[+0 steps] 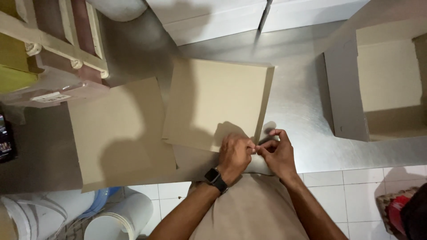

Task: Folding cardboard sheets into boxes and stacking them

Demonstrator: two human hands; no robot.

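One steel table (302,124) is lying under both hands, its near edge just beneath the wrists. Two cardboard sheets (120,129) are resting left of the hands, and one open box (387,84) is sitting well off to the right with bare steel between. The left hand (235,153) and right hand (278,153) are touching, together pinching the near right corner of the folded cardboard (213,102).

Small white item pinched between hands (257,151) mostly hidden; open carton (382,89) cut off right; dark phone-like thing (5,138) cropped at left edge.
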